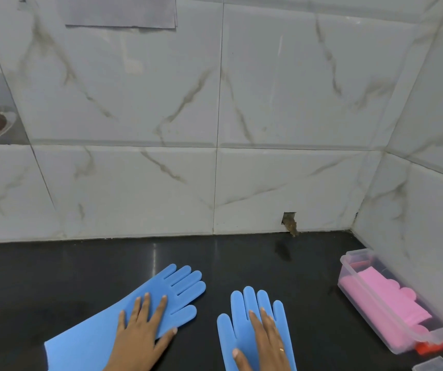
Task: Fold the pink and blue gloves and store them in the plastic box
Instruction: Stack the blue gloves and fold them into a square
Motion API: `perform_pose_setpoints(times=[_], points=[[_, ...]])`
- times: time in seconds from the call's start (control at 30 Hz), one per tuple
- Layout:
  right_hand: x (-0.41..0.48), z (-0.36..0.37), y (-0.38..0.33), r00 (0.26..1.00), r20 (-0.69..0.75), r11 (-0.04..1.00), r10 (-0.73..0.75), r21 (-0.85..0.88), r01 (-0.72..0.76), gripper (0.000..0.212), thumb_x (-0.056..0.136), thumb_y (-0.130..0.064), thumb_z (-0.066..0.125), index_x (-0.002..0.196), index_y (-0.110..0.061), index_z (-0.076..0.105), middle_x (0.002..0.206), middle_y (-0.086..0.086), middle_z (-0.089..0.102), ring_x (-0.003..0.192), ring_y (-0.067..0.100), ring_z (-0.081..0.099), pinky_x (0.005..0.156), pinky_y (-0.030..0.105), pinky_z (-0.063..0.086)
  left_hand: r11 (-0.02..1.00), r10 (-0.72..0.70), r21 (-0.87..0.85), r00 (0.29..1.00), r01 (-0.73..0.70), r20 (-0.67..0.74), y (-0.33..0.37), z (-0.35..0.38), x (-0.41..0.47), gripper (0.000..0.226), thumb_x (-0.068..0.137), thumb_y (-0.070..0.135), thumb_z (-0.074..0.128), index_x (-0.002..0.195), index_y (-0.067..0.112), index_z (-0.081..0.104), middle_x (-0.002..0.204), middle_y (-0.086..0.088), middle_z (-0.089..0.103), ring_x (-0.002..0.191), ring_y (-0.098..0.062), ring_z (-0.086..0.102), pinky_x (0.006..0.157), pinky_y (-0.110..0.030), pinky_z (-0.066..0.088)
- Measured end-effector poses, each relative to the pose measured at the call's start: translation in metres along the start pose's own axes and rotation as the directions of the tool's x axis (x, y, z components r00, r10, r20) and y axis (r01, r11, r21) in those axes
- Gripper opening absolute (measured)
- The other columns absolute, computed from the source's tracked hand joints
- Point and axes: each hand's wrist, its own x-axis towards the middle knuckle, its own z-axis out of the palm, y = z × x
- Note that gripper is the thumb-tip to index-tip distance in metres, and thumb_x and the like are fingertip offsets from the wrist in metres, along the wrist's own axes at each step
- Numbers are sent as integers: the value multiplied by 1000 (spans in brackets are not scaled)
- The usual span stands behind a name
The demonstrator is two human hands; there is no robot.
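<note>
Two blue gloves lie flat and unfolded on the black counter. The left blue glove (91,341) points up and to the right, and my left hand (140,333) rests flat on its palm with fingers spread. The right blue glove (235,330) points away from me, with my right hand (266,341) lying flat on it. A clear plastic box (367,314) stands at the right by the side wall. Folded pink gloves (392,298) lie inside it.
The black counter (54,277) ends at tiled walls behind and on the right. A small broken hole (289,223) shows at the base of the back wall. The corner of a clear lid (437,364) sits at the bottom right, near an orange clip (429,348).
</note>
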Motion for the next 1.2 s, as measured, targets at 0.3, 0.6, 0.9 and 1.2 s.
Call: perform_pose_setpoints(times=[0.3, 0.6, 0.9, 1.2], points=[[-27, 0, -9, 999, -8, 926, -44, 375, 44, 67, 89, -52, 48, 141, -37, 9, 156, -13, 7, 144, 8, 15, 115, 22, 14, 862, -84, -506, 972, -39, -219, 14, -58, -22, 36, 102, 29, 34, 80, 12, 56, 76, -5, 66, 78, -25, 65, 71, -34, 48], [-58, -41, 0, 908, 46, 383, -416, 915, 129, 58, 80, -49, 65, 128, -36, 35, 121, -42, 52, 116, -18, 45, 94, 4, 38, -497, 608, -615, 751, 612, 255, 79, -147, -126, 53, 87, 44, 58, 126, 8, 61, 134, -19, 53, 121, -41, 49, 109, -48, 30], [-42, -22, 49, 964, 255, 379, 75, 887, -264, 22, 88, -21, 61, 108, -18, 69, 110, -1, 70, 102, 12, 64, 86, 27, 49, -463, 296, -746, 876, 480, 380, 123, -46, -85, 29, 101, 14, 36, 92, 2, 60, 75, -15, 69, 63, -19, 72, 70, -38, 49], [-37, -15, 53, 962, 244, 403, 125, 873, -274, 27, 80, -7, 59, 99, -24, 67, 98, -10, 71, 88, 0, 64, 61, 11, 47, -214, 195, -891, 911, 400, 362, 122, -30, -68, 30, 91, 14, 62, 120, 8, 57, 108, -18, 71, 95, -34, 70, 81, -46, 56]])
